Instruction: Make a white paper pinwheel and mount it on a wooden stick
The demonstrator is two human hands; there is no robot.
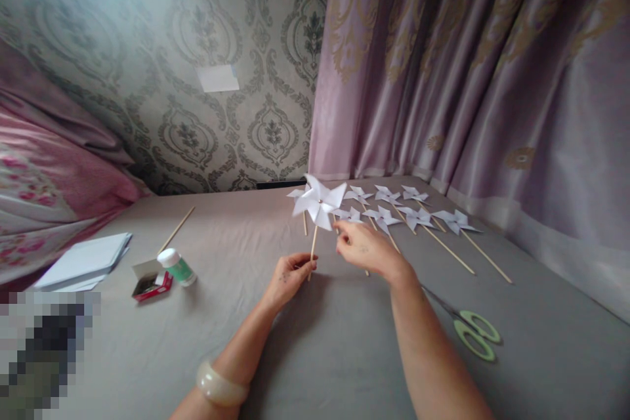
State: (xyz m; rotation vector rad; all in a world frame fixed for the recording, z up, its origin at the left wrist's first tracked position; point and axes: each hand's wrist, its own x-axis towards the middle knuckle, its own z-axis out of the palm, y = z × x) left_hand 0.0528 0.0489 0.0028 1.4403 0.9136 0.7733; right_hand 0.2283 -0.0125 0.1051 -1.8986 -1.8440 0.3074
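Observation:
A white paper pinwheel (319,203) on a thin wooden stick stands upright over the grey surface. My left hand (290,273) pinches the lower end of that stick. My right hand (365,248) is just right of the pinwheel, its fingers curled near one blade, and I cannot tell whether they touch the paper. Behind and to the right of my hands, several finished white pinwheels (418,216) lie flat in rows with their sticks pointing toward me.
Green-handled scissors (472,331) lie at the right. A small green-and-white glue bottle (177,267) and an open red box (150,282) sit at the left, beside a stack of white paper (83,261) and a loose stick (176,230). A purple curtain (467,79) hangs behind.

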